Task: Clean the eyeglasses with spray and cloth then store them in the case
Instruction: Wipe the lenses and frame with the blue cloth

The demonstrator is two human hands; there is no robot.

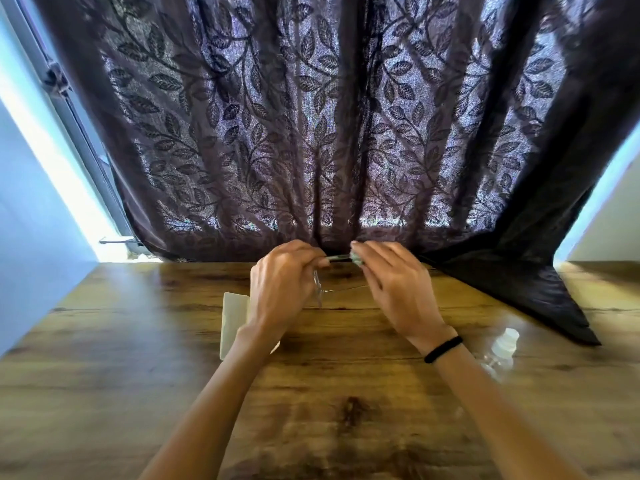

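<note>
Left hand point(280, 282) pinching eyeglasses point(317, 289), right hand point(394, 285) pinching cloth point(356, 259) against them

It appears to be a room in a home. A wood-grain table point(346, 393) stands against a window whose grey frame point(81, 129) shows at left, and a dark leaf-patterned curtain point(311, 133) drapes onto the tabletop.

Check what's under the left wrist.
A white case lies on the table beneath the wrist of the left hand, which holds the eyeglasses. The wrist and forearm cover the case's right part, so open or closed cannot be told.
</note>
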